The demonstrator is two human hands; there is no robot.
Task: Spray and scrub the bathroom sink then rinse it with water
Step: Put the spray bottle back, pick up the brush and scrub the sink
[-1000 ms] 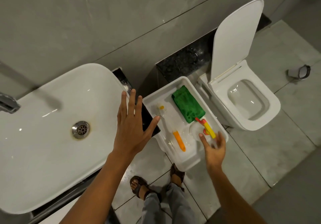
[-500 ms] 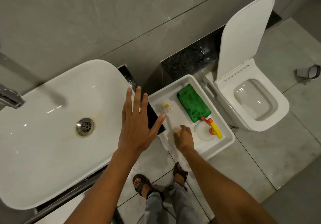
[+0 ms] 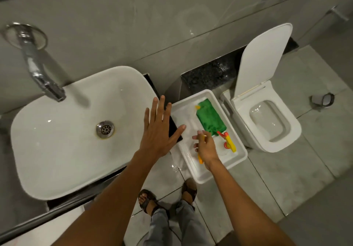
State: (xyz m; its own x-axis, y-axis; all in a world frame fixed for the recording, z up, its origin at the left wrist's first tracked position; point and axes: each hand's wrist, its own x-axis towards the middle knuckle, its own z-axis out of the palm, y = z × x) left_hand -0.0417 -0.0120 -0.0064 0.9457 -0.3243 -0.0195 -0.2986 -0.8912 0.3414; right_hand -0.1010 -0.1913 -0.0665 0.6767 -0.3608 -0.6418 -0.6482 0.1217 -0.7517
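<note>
The white sink (image 3: 63,150) with a metal drain (image 3: 105,129) fills the left, under a chrome tap (image 3: 41,73). My left hand (image 3: 158,133) hovers flat, fingers spread, over the sink's right rim and holds nothing. To the right, a white tray (image 3: 239,156) holds a green cloth (image 3: 210,119), a clear spray bottle with a red and yellow trigger (image 3: 229,143), and a clear brush with an orange handle (image 3: 200,159). My right hand (image 3: 206,147) is inside the tray, its fingers wrapped around the brush handle.
A black flat object (image 3: 174,131) lies between the sink and the tray, partly under my left hand. A white toilet (image 3: 271,123) with its lid raised stands right of the tray. My sandalled feet (image 3: 147,200) are on the grey tiled floor.
My right hand has moved left from the spray bottle to the brush and closed on its handle. The left hand stays spread by the sink rim. The view has tilted up to show the tap.
</note>
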